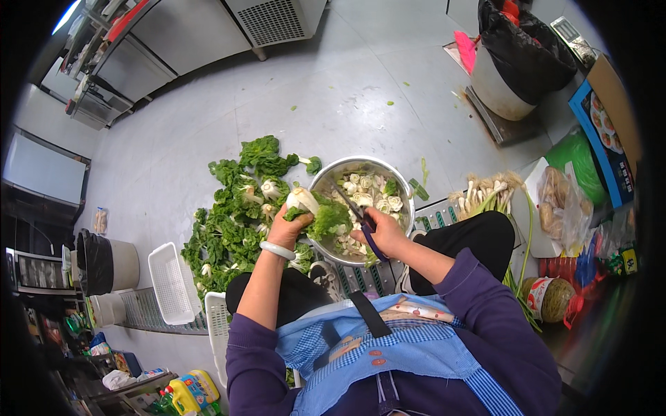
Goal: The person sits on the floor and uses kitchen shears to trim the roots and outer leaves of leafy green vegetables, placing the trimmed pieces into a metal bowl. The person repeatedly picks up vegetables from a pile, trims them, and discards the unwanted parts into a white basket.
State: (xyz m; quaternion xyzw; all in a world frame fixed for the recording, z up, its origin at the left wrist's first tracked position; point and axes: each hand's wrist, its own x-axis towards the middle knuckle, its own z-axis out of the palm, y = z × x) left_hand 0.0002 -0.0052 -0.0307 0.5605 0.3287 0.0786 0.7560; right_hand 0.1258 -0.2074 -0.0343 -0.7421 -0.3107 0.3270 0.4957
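Observation:
My left hand grips a leafy green vegetable head, its pale root end up and its frilly leaves hanging over the bowl's left rim. In my right hand is a pair of scissors with dark purple handles. The blades point up and left over a round steel bowl. Cut white stem ends and a few green scraps lie inside the bowl. Left of it, a large heap of leafy greens spreads over the floor, several with white bases showing.
White plastic baskets stand left of my legs. At right lie spring onions or garlic stalks with roots, a bag of potatoes and a large jar. A bin with a black liner stands far right. A metal drain grate runs below the bowl.

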